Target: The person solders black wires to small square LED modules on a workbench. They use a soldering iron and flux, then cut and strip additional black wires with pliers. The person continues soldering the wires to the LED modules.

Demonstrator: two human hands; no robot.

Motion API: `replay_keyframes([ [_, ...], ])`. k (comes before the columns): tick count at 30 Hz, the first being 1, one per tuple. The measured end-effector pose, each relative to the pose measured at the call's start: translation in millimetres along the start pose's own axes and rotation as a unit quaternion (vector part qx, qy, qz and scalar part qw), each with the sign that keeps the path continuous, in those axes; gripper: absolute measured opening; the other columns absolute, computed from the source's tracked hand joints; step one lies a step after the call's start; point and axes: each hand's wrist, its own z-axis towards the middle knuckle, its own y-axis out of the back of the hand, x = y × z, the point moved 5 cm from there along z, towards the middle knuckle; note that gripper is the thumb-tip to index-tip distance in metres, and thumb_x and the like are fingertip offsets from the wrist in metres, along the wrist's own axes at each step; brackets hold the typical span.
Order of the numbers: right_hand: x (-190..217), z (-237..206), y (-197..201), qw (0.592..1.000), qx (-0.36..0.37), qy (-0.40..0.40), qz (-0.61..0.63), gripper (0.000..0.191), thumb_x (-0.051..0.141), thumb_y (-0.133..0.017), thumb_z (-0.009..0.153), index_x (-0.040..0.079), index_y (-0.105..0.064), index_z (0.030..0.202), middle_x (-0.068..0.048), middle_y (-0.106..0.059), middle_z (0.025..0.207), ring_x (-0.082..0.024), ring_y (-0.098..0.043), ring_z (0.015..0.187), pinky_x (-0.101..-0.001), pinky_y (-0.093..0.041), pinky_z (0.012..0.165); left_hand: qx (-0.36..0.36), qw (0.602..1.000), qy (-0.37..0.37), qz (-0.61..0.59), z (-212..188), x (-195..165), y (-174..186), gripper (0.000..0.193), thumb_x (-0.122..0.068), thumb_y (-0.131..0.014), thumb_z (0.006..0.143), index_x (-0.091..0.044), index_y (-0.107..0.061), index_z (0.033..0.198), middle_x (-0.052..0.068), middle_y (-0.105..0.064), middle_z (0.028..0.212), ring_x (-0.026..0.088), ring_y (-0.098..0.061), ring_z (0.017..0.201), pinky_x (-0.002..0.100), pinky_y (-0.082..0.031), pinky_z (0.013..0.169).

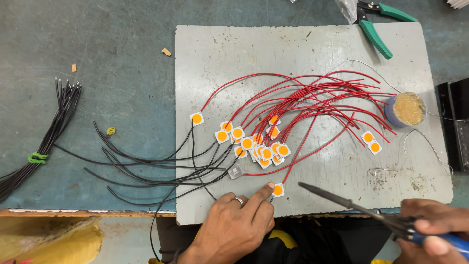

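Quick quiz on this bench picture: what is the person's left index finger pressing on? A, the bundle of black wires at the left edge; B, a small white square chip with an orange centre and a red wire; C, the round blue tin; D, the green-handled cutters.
B: the left hand has its index fingertip against the white square chip with the orange centre, near the grey board's front edge.

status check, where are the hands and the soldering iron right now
Left hand pressing small square white chip with orange centre. Right hand gripping blue-handled soldering iron, tip apart from chip. Nothing between them.
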Motion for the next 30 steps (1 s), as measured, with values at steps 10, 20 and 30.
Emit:
replay_keyframes([
  [10, 45, 47, -58, 0.985, 0.016, -0.016, -0.169, 0.014, 0.009, -0.077, 0.084, 0.008, -0.071, 0.097, -0.006, -0.068, 0.079, -0.016, -0.058, 0.069, -0.0289, -0.052, 0.06, -0.01, 1.0, 0.003, 0.017, 2, -3, -1, 0.02, -0.021, -0.072, 0.084, -0.007, -0.058, 0.082, 0.017, -0.073, 0.12, 0.016, -0.058, 0.054, 0.034, -0.049, 0.056],
  [20, 61, 73, -79, 0.979, 0.031, 0.052, -0.195, 0.01, 0.011, -0.072, 0.082, 0.01, -0.068, 0.091, -0.002, -0.071, 0.073, -0.012, -0.063, 0.063, -0.0248, -0.053, 0.057, -0.036, 0.999, 0.005, 0.022, 4, -3, 1, 0.019, -0.015, -0.072, 0.083, -0.007, -0.056, 0.075, 0.018, -0.074, 0.117, 0.014, -0.054, 0.05, 0.032, -0.046, 0.053],
  [30, 73, 85, -85, 0.965, 0.135, 0.079, -0.212, 0.009, 0.013, -0.078, 0.083, 0.011, -0.072, 0.089, 0.001, -0.075, 0.069, -0.009, -0.063, 0.057, -0.0252, -0.05, 0.05, -0.041, 0.999, 0.006, 0.013, 5, -3, 2, 0.02, -0.014, -0.073, 0.082, -0.006, -0.056, 0.074, 0.018, -0.074, 0.115, 0.015, -0.053, 0.049, 0.032, -0.045, 0.051],
])
